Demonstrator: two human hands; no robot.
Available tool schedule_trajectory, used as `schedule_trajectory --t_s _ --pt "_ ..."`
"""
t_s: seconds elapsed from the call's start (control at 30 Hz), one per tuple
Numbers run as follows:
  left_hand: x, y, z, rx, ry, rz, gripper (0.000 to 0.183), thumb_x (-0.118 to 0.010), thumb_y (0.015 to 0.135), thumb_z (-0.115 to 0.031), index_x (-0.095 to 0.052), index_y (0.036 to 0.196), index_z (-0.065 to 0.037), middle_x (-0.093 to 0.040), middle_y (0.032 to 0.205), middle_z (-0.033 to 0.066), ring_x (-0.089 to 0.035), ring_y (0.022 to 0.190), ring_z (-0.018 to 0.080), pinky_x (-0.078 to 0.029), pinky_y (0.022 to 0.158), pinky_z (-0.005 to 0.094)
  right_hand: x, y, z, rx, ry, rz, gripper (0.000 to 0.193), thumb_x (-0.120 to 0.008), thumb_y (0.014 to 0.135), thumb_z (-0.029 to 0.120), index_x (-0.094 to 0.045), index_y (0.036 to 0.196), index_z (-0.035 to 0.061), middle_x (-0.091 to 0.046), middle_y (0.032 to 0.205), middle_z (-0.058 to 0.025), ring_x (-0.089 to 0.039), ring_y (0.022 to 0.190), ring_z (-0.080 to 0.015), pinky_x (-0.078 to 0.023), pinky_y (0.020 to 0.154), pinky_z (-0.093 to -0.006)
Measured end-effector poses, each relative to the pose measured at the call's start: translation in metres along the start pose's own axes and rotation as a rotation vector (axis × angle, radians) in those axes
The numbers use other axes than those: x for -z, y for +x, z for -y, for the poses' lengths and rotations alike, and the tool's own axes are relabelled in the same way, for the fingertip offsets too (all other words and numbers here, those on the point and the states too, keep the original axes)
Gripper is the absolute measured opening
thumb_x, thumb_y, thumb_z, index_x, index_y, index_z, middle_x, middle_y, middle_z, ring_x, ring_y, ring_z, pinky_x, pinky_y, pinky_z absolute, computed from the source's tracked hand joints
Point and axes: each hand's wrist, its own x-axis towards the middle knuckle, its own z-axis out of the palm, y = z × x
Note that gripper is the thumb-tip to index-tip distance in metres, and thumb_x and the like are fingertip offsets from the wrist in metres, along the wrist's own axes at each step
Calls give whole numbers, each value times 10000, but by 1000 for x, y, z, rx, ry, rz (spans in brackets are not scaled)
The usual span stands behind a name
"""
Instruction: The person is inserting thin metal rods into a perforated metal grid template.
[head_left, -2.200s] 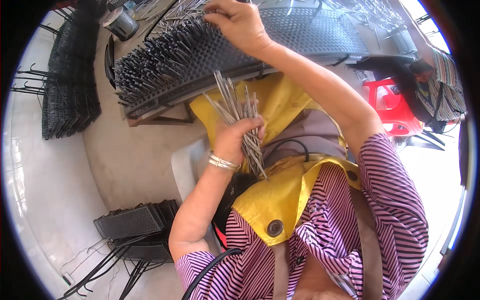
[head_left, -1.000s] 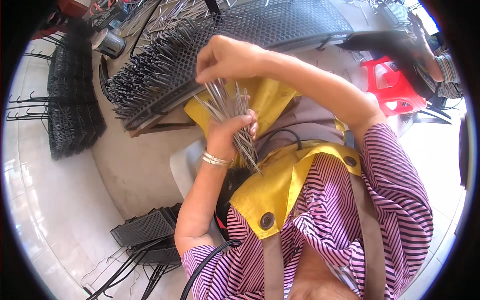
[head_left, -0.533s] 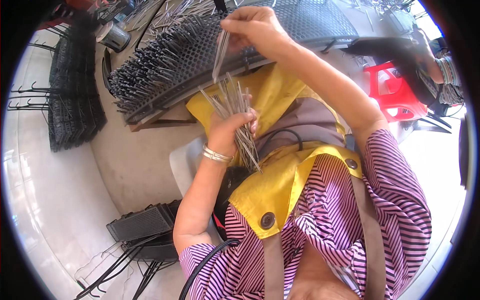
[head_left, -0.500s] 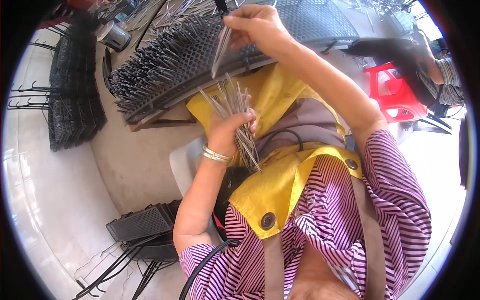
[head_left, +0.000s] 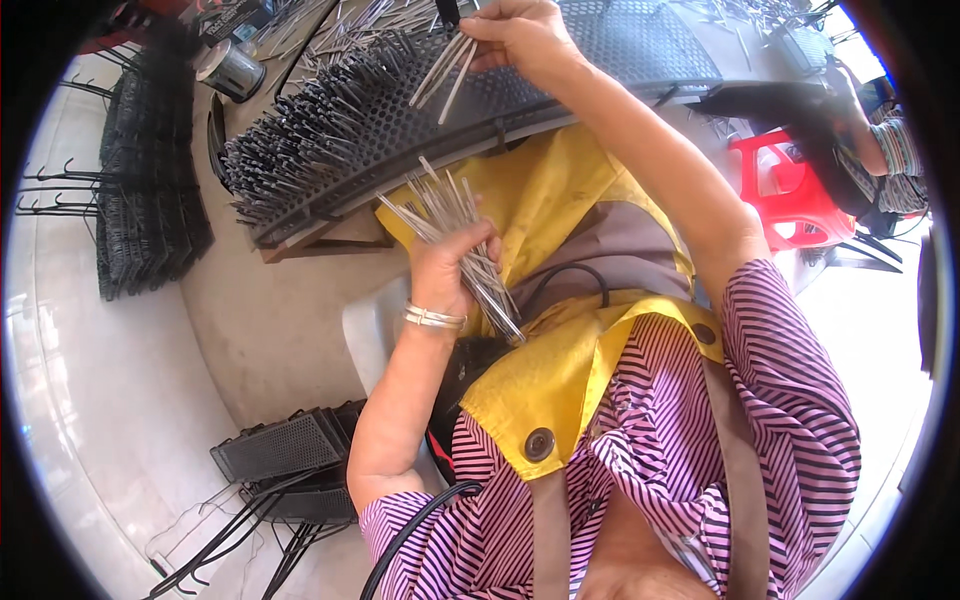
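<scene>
My left hand [head_left: 445, 268], with bangles at the wrist, is closed around a bundle of thin grey metal rods [head_left: 492, 300] above my yellow apron [head_left: 540, 210]. The rods fan out at their upper ends. Farther away, my right hand [head_left: 535, 42] pinches several similar loose rods [head_left: 438, 80], which hang slantwise from the fingers over a dark perforated rack [head_left: 620, 50]. Many upright rods [head_left: 310, 130] stand packed in the holes on the rack's left part. Just beside my right fingertips a dark strip [head_left: 447, 12] shows at the picture's top edge, its kind unclear.
Scattered rods [head_left: 370, 22] lie behind the rack, and a metal can [head_left: 230, 72] stands at its left. Black racks [head_left: 150, 190] hang along the left side; more perforated trays [head_left: 280, 447] sit below. A red plastic stool [head_left: 790, 190] and another person's striped sleeve [head_left: 897, 145] are at the right.
My right hand has moved slightly up and away with its rods, which now spread apart more. The left hand's bundle has shifted a little to the left and tilted.
</scene>
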Motion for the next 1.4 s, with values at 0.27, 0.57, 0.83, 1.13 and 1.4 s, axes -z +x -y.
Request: schedule_trajectory --t_s 0.27,0.57,0.83,1.13,1.4 --pt "0 -2 -3 -52 -46 -60 319 -603 689 2 -479 981 45 -517 673 95 -526 510 195 -425 435 298 -5 -15 8 52 -76 19 104 -627 750 36 -585 782 -54 -572 633 -86 -563 512 -151 -512 437 -269" --pt "1 -3 -9 -246 14 -121 214 -654 727 -64 -545 893 14 -576 747 81 -543 535 173 -445 432 286 -9 -49 21 -89 -274 478 187 -642 738 74 -585 824 -83 -593 677 -120 -598 553 -171 -521 470 -266" --pt "-7 -7 -4 -221 151 -163 149 -611 702 15 -560 842 14 -569 653 62 -530 496 140 -411 434 248 -15 -59 15 -209 -402 547 139 -640 726 67 -603 800 -46 -583 671 -71 -561 495 -122 -475 439 -210" --pt "-7 -8 1 -224 106 -271 131 -601 705 1 -554 824 31 -572 647 89 -527 459 162 -421 406 260 -16 -79 17 -193 -454 391 156 -631 731 53 -594 825 -65 -601 711 -93 -573 508 -126 -482 456 -209" --pt "-7 -8 -2 -208 119 -304 125 -595 695 -4 -552 801 46 -565 636 100 -529 468 171 -416 405 265 -4 -84 12 -177 -332 266 138 -627 716 11 -572 804 -81 -609 670 -123 -590 526 -152 -502 439 -239"
